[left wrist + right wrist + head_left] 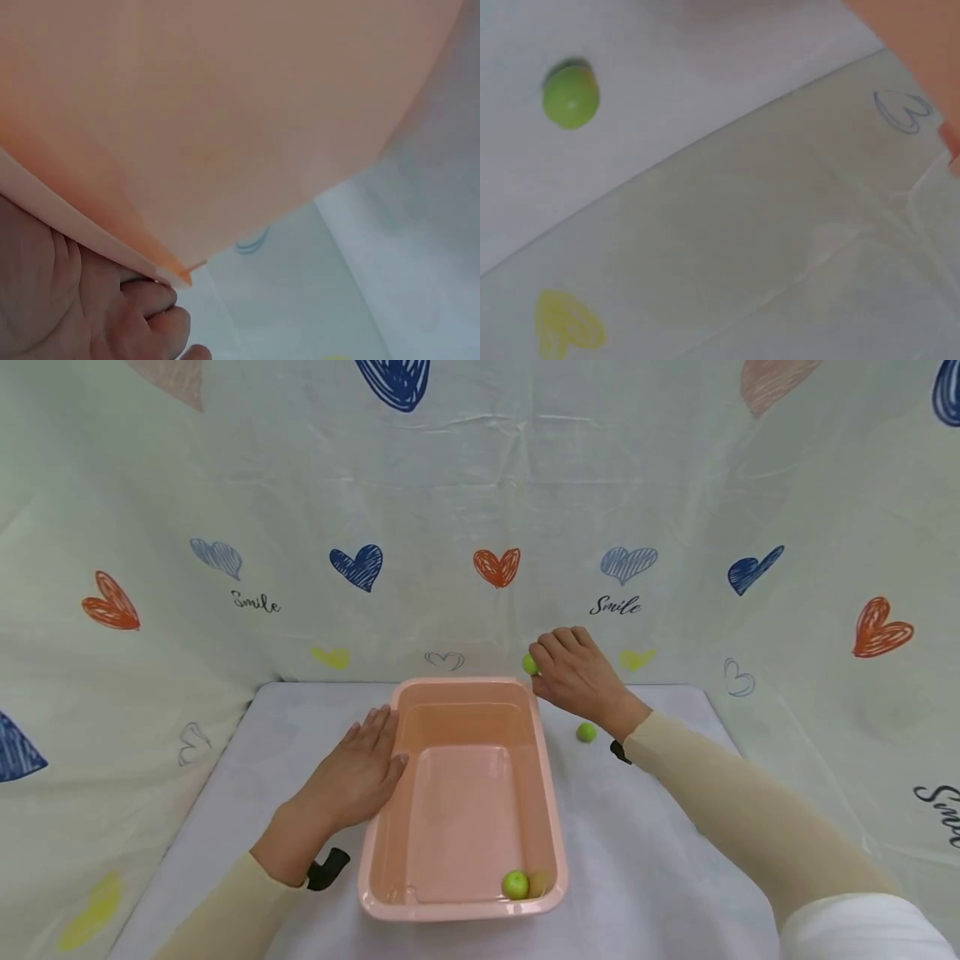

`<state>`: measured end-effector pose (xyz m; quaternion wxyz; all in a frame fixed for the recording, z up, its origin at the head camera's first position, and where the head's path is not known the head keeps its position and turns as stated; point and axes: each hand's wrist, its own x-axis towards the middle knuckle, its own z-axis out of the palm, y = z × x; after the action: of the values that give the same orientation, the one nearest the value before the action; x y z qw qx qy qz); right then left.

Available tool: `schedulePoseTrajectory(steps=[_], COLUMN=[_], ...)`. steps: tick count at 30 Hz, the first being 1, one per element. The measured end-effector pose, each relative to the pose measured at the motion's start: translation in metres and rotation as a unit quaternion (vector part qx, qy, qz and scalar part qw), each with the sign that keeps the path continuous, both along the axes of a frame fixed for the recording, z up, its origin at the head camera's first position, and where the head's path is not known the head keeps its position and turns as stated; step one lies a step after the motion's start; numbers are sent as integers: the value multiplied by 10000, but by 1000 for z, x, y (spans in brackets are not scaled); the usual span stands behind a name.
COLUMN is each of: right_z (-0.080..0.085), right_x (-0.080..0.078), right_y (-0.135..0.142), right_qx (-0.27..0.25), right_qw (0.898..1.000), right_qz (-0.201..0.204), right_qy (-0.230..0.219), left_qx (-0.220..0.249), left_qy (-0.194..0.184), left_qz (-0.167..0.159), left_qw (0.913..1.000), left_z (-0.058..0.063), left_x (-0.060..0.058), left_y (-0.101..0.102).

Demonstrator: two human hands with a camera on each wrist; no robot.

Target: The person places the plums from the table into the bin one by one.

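Observation:
A pink rectangular basin (pixel 461 827) stands on the table. My left hand (pixel 358 772) rests along its left rim with fingers straight; in the left wrist view that hand (pixel 97 300) lies against the outside of the basin wall (pixel 225 120). Above the basin's far right corner, my right hand (pixel 573 668) grips a small round green fruit (pixel 531 664), mostly covered by the fingers. Another green fruit (pixel 587 732) lies on the table right of the basin, below the right wrist. Inside the basin's near right corner sits a green fruit (pixel 515 884) against the wall.
The table (pixel 637 877) has a pale cloth and rounded far corners. Behind it hangs a light curtain (pixel 450 485) printed with hearts and the word Smile. A dark strap (pixel 327 870) shows at the left wrist.

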<state>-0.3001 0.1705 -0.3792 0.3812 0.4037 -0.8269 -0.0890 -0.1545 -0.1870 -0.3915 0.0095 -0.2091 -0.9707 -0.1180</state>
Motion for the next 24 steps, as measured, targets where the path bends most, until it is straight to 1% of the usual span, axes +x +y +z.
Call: schedulePoseTrajectory(steps=[3, 5, 11, 16, 20, 24], right_z=[5, 8, 13, 10, 6, 3], right_x=[5, 8, 13, 13, 12, 13], right_y=[-16, -27, -51, -62, -68, -74], right_qx=[93, 253, 935, 1321, 1503, 1640], right_qw=[9995, 9986, 9936, 9883, 9852, 9824], right_qz=[285, 421, 578, 700, 751, 821], right_qy=[-119, -200, -255, -291, -342, -346], left_qx=[-65, -70, -255, -475, -513, -563], left_qy=[13, 28, 211, 132, 76, 10], left_qz=[62, 73, 18, 14, 46, 49], left_qw=[10000, 9999, 9995, 9988, 9986, 9984], left_z=[-1, 0, 1, 7, 11, 12], left_x=[1, 2, 0, -3, -9, -13], left_y=[2, 2, 2, 2, 1, 1])
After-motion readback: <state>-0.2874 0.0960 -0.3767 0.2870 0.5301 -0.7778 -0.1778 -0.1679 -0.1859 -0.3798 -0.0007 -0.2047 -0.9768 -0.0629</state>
